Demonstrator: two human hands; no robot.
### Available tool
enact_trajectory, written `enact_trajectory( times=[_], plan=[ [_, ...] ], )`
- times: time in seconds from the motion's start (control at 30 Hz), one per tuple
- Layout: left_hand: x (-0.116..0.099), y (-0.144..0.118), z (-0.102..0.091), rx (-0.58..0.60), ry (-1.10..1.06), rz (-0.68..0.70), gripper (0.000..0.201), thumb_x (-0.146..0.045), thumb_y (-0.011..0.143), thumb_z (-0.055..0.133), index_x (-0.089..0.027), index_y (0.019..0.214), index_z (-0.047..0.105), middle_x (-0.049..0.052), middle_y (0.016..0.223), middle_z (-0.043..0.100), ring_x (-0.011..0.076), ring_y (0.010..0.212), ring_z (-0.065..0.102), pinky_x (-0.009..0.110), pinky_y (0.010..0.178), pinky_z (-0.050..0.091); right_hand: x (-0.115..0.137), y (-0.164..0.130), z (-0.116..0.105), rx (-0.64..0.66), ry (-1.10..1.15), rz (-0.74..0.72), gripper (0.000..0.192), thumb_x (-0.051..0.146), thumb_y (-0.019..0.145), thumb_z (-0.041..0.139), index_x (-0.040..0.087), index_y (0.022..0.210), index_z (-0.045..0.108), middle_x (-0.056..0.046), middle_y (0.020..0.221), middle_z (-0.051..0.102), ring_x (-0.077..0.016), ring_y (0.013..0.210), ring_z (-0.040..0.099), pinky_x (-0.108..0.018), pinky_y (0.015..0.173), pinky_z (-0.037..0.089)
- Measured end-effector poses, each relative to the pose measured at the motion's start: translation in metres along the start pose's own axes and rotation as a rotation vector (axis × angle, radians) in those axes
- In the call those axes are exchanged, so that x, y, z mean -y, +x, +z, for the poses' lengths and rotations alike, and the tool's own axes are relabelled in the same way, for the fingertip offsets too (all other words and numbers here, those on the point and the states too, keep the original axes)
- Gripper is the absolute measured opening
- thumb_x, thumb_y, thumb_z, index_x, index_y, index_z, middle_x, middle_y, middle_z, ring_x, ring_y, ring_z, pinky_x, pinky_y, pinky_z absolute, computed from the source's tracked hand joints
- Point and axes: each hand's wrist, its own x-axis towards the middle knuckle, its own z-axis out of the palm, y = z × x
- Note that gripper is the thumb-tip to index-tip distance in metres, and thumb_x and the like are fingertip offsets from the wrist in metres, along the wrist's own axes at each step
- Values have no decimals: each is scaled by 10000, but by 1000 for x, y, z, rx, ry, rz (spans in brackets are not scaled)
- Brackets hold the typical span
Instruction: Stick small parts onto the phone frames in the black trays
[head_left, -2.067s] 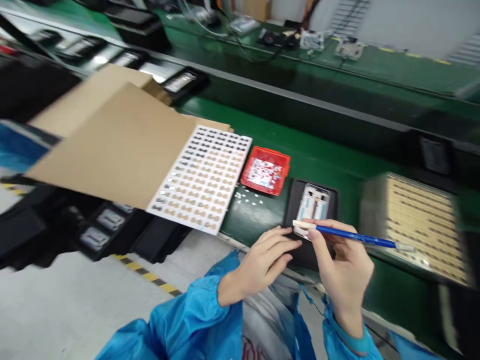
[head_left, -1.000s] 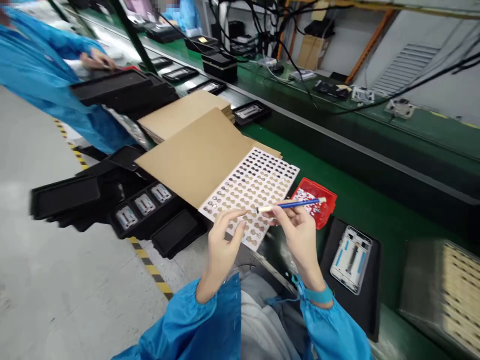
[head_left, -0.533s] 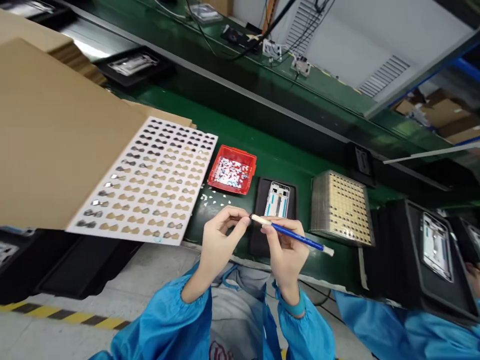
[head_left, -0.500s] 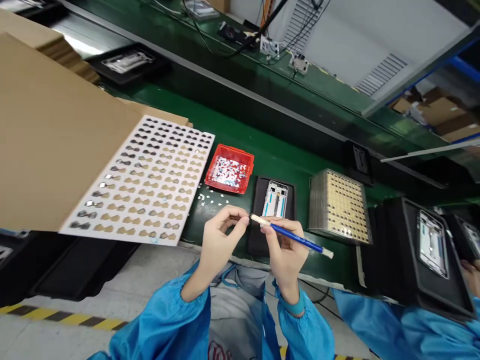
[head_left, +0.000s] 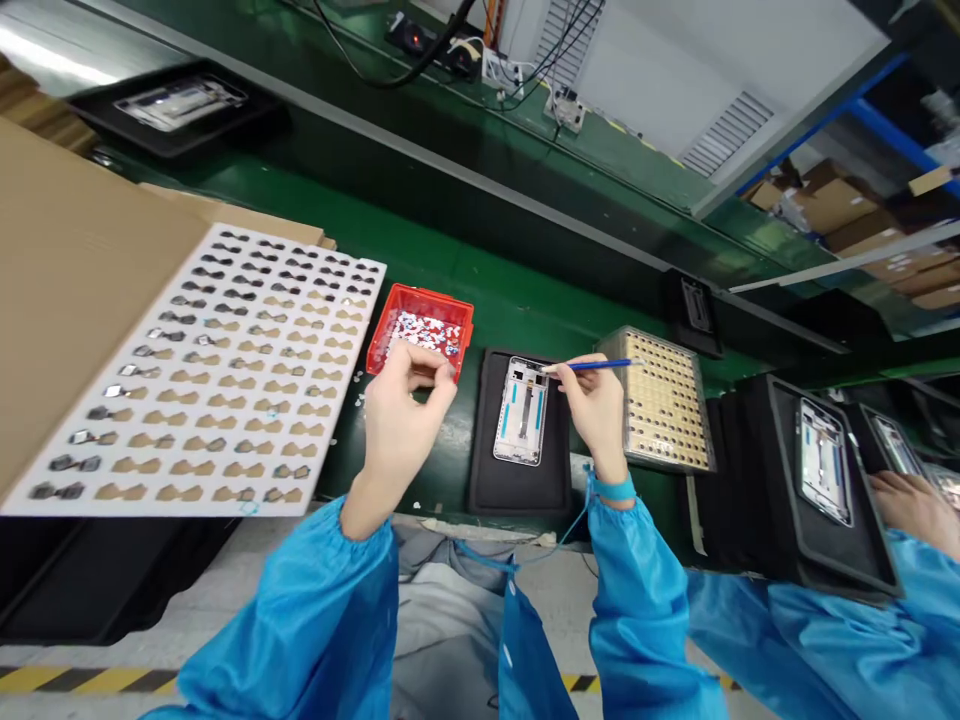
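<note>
My right hand grips a blue pen-shaped tool with white ends. Its tip meets the top edge of a silver phone frame with blue strips. This frame lies in a black tray in front of me. My left hand is closed in a pinch in front of a red bin; whatever is between its fingertips I cannot make out. Small white bits fill the bin, and several more lie scattered on the green table.
A white sheet of dark bow-shaped parts leans at the left beside cardboard. Right of the tray stands a clear stack of tan dotted plates. Farther right are stacked black trays and another person's hand.
My hands have moved apart. The right one has brought the blue tool to the frame's top edge; the left one has shifted left to the red bin. The view has shifted too.
</note>
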Motion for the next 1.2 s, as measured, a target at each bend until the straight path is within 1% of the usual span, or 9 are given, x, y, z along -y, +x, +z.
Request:
enact_trajectory(
  times=[0.07, 0.23, 0.4, 0.57, 0.87, 0.97, 1.1, 1.17, 1.2],
  plan=[
    [8, 9, 1, -4, 175, 90, 31, -249, 945, 640, -226, 931, 655, 18, 911, 730, 177, 818, 722, 305, 763, 619, -6, 12, 4, 12, -152, -21, 344, 566, 970, 710, 237, 960, 614, -98, 885, 820, -280, 880, 830, -389, 763, 670],
    [23, 16, -1, 0, 396, 242, 237, -156, 1014, 531, -223, 1097, 743, 70, 1124, 788, 242, 1055, 748, 382, 959, 598, -6, 19, 8, 63, -430, -82, 191, 416, 1036, 659, 227, 1013, 641, -119, 940, 852, -295, 854, 833, -378, 742, 637],
    [31, 16, -4, 21, 416, 283, 257, -153, 1036, 519, -208, 1111, 758, 77, 1111, 803, 249, 1046, 760, 381, 963, 583, -2, 20, 10, 87, -653, -114, 131, 334, 1052, 660, 204, 1061, 672, -113, 949, 859, -319, 875, 834, -362, 736, 585],
    [29, 16, -4, 28, 432, 267, 258, -171, 1043, 513, -219, 1118, 755, 72, 1120, 803, 249, 1069, 755, 386, 980, 581, 6, 20, 15, 126, -809, -121, 203, 368, 1086, 620, 192, 1163, 685, -118, 968, 849, -338, 885, 814, -354, 706, 533],
    [8, 2, -3, 36, 396, 315, 238, -203, 1059, 511, -223, 1082, 748, 65, 1039, 792, 243, 1000, 743, 390, 955, 576, 28, 10, 23, 362, -1072, -188, 224, 289, 1120, 589, 166, 1296, 653, -175, 958, 829, -338, 854, 812, -327, 637, 509],
    [8, -3, -5, 55, 385, 326, 234, -190, 1053, 517, -225, 1088, 745, 60, 1044, 785, 237, 984, 739, 375, 928, 577, 25, 7, 12, 378, -973, -162, 270, 297, 1111, 604, 144, 1333, 630, -188, 996, 839, -361, 909, 829, -365, 720, 588],
    [15, -1, -11, 41, 392, 351, 279, -162, 1065, 481, -223, 1101, 751, 59, 1025, 760, 227, 973, 736, 352, 903, 571, 29, -27, -13, 259, -448, -163, 167, 326, 1122, 517, 215, 1199, 615, -157, 1182, 837, -323, 1040, 834, -410, 849, 657],
    [20, 4, -13, 12, 416, 357, 273, -176, 1076, 483, -215, 1088, 753, 61, 996, 748, 223, 937, 728, 346, 867, 568, 35, -59, -24, 343, -165, -115, 159, 374, 1135, 496, 251, 1113, 595, -103, 1081, 854, -277, 972, 846, -362, 775, 672],
    [21, 6, -14, -6, 426, 352, 237, -206, 1079, 514, -211, 1078, 752, 58, 975, 742, 222, 913, 723, 344, 847, 567, 38, -76, -28, 473, -85, -74, 163, 384, 1137, 499, 262, 1088, 595, -70, 993, 857, -259, 909, 851, -339, 735, 672]
  ],
)
